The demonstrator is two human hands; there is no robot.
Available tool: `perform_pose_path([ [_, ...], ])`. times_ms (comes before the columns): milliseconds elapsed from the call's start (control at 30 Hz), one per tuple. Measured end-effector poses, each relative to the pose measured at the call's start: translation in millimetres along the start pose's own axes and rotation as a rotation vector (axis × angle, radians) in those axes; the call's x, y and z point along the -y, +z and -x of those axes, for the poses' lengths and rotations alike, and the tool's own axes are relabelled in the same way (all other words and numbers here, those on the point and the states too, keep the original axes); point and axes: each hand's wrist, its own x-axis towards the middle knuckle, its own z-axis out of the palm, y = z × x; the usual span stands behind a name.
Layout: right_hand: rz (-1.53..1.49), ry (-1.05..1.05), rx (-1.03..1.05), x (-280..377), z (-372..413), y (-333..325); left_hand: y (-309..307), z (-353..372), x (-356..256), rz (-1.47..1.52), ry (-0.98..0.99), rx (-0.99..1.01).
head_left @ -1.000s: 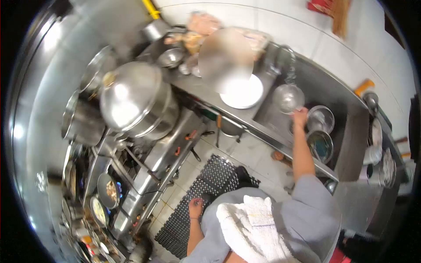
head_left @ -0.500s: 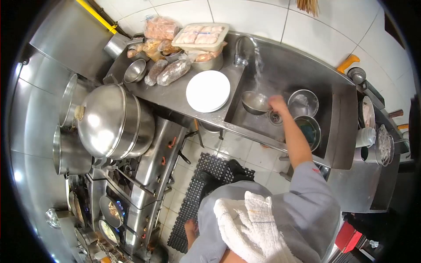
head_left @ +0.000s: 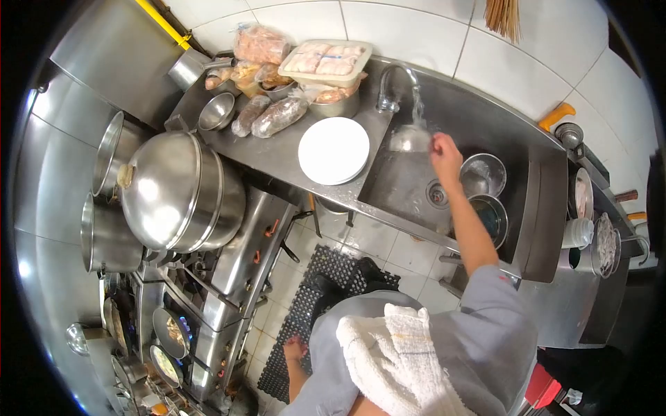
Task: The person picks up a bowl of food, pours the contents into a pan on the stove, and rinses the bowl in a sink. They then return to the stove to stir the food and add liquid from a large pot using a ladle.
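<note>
My right hand (head_left: 446, 154) is closed on the rim of a metal bowl (head_left: 409, 139), which is tilted under the running water of the faucet (head_left: 386, 100) in the sink (head_left: 409, 184). Two more metal bowls, one (head_left: 483, 175) above the other (head_left: 490, 220), sit at the sink's right side. The drain (head_left: 436, 194) lies below my right hand. Low in the picture, my left hand (head_left: 295, 348) hangs beside my body over the black mat (head_left: 316, 277), its fingers loosely bent and apart, holding nothing visible.
White plates (head_left: 334, 150) are stacked on the counter left of the sink. Wrapped food (head_left: 279, 116) and a tray of meat (head_left: 325, 58) stand behind. A large domed pot (head_left: 166, 191) and a lit stove with pans (head_left: 171, 333) are at the left.
My right hand has moved the bowl up toward the faucet and tipped it, uncovering the drain. My left hand shows more fully, and the view has shifted slightly.
</note>
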Motion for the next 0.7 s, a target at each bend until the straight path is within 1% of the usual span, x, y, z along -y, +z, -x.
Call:
perform_pose_path([
  [67,-0.029,0.17,-0.173,-33.3,30.3,19.7,-2.0,12.4,16.1,-0.108,-0.074,0.008],
  [133,-0.038,0.584,0.041,-85.9,63.5,49.1,-2.8,21.2,25.3,-0.177,-0.129,0.018],
  [167,-0.044,0.791,0.148,-87.6,67.6,50.8,-3.8,22.6,29.3,-0.198,-0.142,0.023],
  [200,-0.154,0.958,0.225,-90.6,71.7,49.2,-4.9,22.0,32.2,-0.207,-0.15,0.027],
  [267,-0.386,1.284,0.38,-65.9,69.8,34.5,-6.2,17.1,29.5,-0.195,-0.134,0.035],
  [367,-0.728,1.283,0.576,-116.7,88.9,22.9,-6.8,6.9,21.3,-0.114,-0.057,0.046],
  [400,-0.76,1.38,0.542,-110.2,84.0,14.5,-6.3,0.2,16.6,-0.064,-0.014,0.054],
  [500,-0.885,1.283,0.395,-68.1,73.1,5.8,-3.5,-19.0,0.5,0.003,0.075,0.076],
  [533,-0.95,1.096,0.47,-100.7,83.0,26.8,-2.0,-28.3,-7.5,0.018,0.049,0.083],
  [567,-0.956,1.094,0.419,-86.1,72.5,25.4,-0.5,-33.2,-14.5,0.038,0.025,0.087],
  [600,-0.966,1.089,0.371,-68.5,60.9,28.3,0.2,-35.3,-19.4,0.03,0.056,0.08],
  [633,-0.978,1.079,0.327,-34.4,42.2,26.7,1.4,-35.4,-27.2,0.028,0.09,0.071],
  [667,-0.797,1.086,0.203,3.7,22.4,19.5,2.1,-36.1,-33.5,0.029,0.123,0.06],
  [700,-0.729,0.796,0.065,2.9,21.3,28.2,1.2,-37.2,-36.7,0.048,0.125,0.061],
])
